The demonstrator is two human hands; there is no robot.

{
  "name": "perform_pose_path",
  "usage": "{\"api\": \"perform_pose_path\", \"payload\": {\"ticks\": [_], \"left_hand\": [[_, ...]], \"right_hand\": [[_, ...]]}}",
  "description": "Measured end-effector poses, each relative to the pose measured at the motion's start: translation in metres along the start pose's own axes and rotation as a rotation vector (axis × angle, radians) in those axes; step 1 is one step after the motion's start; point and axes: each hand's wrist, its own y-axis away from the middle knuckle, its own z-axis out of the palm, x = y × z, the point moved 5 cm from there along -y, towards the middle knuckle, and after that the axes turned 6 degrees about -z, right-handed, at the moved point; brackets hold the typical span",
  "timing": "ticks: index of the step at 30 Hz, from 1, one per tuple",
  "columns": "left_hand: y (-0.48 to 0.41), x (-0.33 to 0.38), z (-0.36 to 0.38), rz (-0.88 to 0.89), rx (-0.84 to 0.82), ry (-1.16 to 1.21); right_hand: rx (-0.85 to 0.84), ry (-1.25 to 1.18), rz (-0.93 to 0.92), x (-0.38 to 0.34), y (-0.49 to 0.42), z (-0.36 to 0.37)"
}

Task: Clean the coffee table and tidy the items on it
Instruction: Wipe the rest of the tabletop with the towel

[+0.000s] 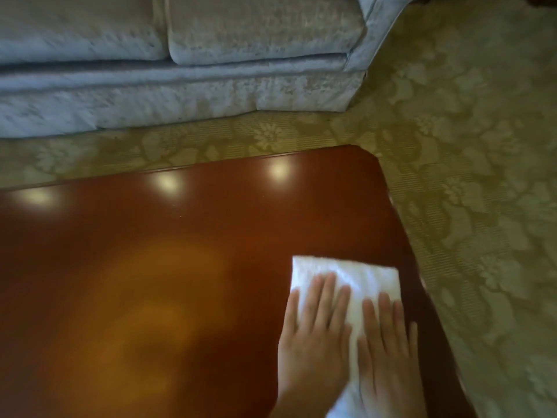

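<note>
A folded white cloth [355, 282] lies flat on the glossy reddish-brown coffee table [150, 267], close to its right edge. My left hand [313, 336] presses on the cloth's left part with straight fingers. My right hand [388, 345] lies flat beside it on the cloth's right part, fingers also straight. Both hands are blurred by motion. The cloth's near end runs under my hands and shows again at the bottom of the frame.
A pale blue velvet sofa [180, 55] stands beyond the table's far edge. Green patterned carpet [467, 176] surrounds the table. The table's far right corner [361, 155] is rounded. Light spots reflect along the far edge.
</note>
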Motion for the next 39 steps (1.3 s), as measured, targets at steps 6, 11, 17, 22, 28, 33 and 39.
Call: {"api": "perform_pose_path", "payload": {"ticks": [6, 11, 17, 22, 28, 33, 39], "left_hand": [[0.1, -0.082, -0.012, -0.269, 0.119, -0.002], [0.082, -0.165, -0.032, -0.206, 0.048, -0.033], [-0.033, -0.222, -0.061, -0.27, 0.007, 0.044], [-0.191, -0.163, -0.069, -0.238, 0.035, 0.045], [-0.258, -0.064, -0.045, -0.121, 0.022, -0.08], [-0.197, -0.032, -0.029, -0.052, 0.022, -0.122], [-0.058, -0.013, -0.006, -0.05, -0.031, -0.007]], "right_hand": [[0.073, -0.171, 0.215, -0.155, 0.013, -0.021], [-0.019, -0.014, -0.236, -0.163, -0.015, -0.006], [-0.076, -0.253, -0.271, -0.179, -0.146, 0.027], [-0.145, -0.178, -0.138, -0.074, -0.261, 0.027], [-0.179, -0.168, 0.014, 0.041, -0.263, 0.026], [-0.175, -0.088, 0.058, 0.045, -0.194, 0.023], [-0.12, 0.033, 0.003, 0.016, -0.055, 0.012]]}}
